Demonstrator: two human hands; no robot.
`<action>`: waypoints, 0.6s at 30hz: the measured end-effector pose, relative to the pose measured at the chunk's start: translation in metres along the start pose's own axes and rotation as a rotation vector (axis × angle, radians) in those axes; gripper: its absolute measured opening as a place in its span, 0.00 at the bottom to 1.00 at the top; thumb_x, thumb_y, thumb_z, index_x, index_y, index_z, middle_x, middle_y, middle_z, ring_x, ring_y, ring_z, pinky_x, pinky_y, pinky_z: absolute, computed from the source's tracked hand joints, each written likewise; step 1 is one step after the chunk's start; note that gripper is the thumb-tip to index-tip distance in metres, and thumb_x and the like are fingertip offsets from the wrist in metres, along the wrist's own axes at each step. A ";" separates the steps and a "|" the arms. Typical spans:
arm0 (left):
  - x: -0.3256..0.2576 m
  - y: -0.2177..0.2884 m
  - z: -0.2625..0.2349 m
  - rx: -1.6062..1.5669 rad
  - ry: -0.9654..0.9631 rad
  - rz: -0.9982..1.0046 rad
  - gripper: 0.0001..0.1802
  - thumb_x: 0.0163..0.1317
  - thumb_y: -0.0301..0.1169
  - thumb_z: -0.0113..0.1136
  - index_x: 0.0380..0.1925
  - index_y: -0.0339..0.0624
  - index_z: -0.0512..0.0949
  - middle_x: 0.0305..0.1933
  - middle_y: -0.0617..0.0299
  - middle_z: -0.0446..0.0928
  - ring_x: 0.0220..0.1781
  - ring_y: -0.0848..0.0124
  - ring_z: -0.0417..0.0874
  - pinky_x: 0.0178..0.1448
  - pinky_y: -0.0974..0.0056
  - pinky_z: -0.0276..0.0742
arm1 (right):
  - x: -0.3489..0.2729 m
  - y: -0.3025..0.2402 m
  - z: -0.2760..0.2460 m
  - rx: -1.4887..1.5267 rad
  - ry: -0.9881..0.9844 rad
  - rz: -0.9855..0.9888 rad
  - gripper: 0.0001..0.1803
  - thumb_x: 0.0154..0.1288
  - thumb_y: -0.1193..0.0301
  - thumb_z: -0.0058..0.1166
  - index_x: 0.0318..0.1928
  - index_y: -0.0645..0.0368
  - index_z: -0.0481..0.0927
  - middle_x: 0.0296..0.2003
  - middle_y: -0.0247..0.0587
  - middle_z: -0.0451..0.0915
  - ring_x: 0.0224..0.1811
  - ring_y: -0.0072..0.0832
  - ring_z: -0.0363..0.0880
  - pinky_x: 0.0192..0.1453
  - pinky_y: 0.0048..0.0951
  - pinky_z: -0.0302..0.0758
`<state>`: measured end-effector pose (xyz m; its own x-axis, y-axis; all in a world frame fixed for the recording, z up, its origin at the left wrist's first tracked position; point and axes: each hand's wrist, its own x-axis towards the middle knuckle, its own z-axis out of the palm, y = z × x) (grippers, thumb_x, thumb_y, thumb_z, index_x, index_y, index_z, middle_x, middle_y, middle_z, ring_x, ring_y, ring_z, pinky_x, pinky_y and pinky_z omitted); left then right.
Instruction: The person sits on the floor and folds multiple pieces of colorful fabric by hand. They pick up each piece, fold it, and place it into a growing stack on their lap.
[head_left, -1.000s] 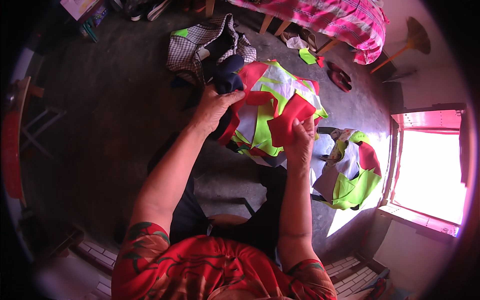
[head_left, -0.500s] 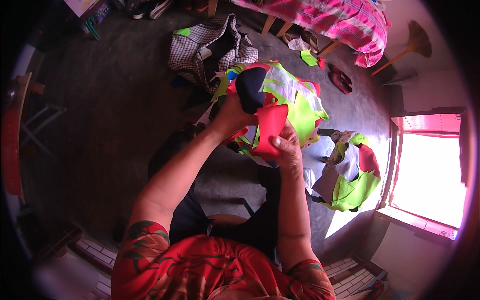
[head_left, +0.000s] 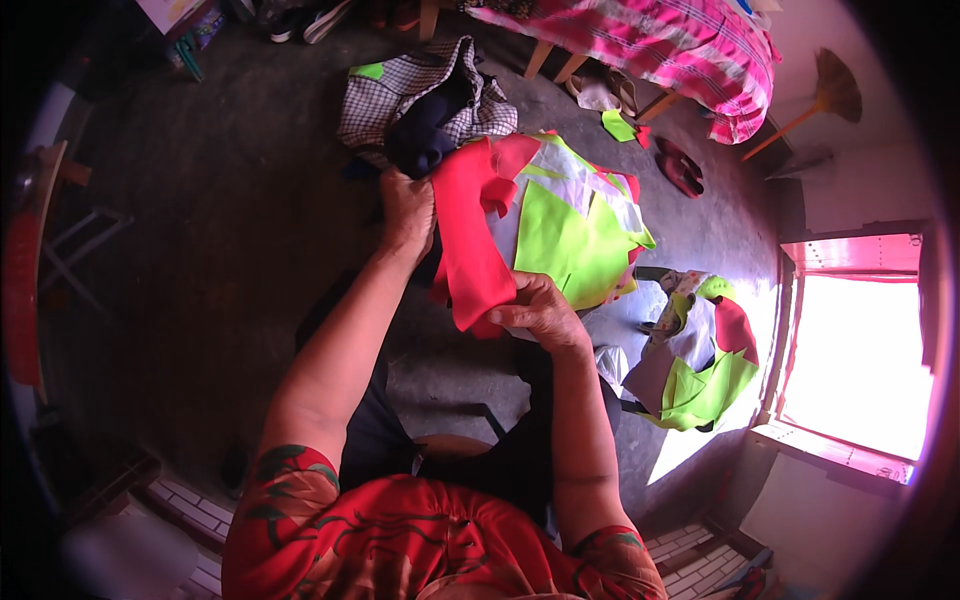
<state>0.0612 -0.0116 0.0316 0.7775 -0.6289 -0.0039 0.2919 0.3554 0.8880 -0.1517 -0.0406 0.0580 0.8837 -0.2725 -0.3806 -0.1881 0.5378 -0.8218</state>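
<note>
The left hand [head_left: 408, 212] and the dark cloth [head_left: 418, 142] have moved leftward off the pile [head_left: 575, 235], and the right hand [head_left: 540, 310] has come in and down. The red strip [head_left: 468, 245], bunched half a second ago, now runs long between the hands, along the pile's left side, so most of its face can be seen and handled. The right hand pinches its lower end between thumb and fingers. The left is closed on the dark cloth beside the strip's upper end; whether it grips the strip too I cannot tell. More lime cloth now shows on the pile, whose support is hidden.

The grey floor [head_left: 220, 190] is smooth and dim, bright only by the window [head_left: 855, 350]. A checked bag [head_left: 375, 110] lies beyond the left hand, a second heap [head_left: 700, 375] of scraps stands to the right, and dark red shoes [head_left: 680, 167] and a broom [head_left: 836, 90] are farther off, near a pink cover [head_left: 640, 45]
</note>
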 end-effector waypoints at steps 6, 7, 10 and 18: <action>0.003 0.017 -0.004 0.214 0.106 0.284 0.05 0.55 0.19 0.56 0.31 0.36 0.78 0.32 0.71 0.77 0.35 0.80 0.74 0.42 0.71 0.70 | 0.006 0.003 0.006 0.368 -0.044 -0.319 0.15 0.52 0.78 0.57 0.43 0.63 0.77 0.43 0.38 0.79 0.45 0.27 0.76 0.53 0.27 0.70; 0.004 0.019 -0.006 0.276 0.126 0.384 0.05 0.56 0.19 0.55 0.32 0.36 0.79 0.32 0.70 0.78 0.34 0.80 0.75 0.43 0.71 0.71 | 0.006 0.002 0.008 0.390 -0.019 -0.339 0.15 0.52 0.78 0.57 0.43 0.63 0.76 0.43 0.39 0.78 0.45 0.27 0.76 0.53 0.27 0.70; 0.001 0.031 -0.012 0.376 0.107 0.548 0.09 0.54 0.15 0.50 0.32 0.35 0.78 0.35 0.64 0.80 0.37 0.76 0.77 0.47 0.70 0.71 | 0.007 -0.004 0.012 0.420 0.063 -0.407 0.14 0.53 0.73 0.58 0.41 0.62 0.74 0.42 0.40 0.78 0.45 0.27 0.76 0.52 0.28 0.71; 0.002 0.039 -0.022 0.455 0.111 0.510 0.07 0.50 0.15 0.54 0.30 0.35 0.77 0.32 0.62 0.80 0.36 0.75 0.78 0.47 0.69 0.72 | 0.013 -0.005 -0.005 0.262 0.204 -0.479 0.11 0.62 0.71 0.53 0.44 0.60 0.72 0.43 0.38 0.77 0.44 0.27 0.76 0.42 0.28 0.75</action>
<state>0.0864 0.0163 0.0560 0.8148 -0.3772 0.4402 -0.3695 0.2472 0.8958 -0.1413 -0.0511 0.0554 0.7386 -0.6685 -0.0873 0.3480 0.4890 -0.7999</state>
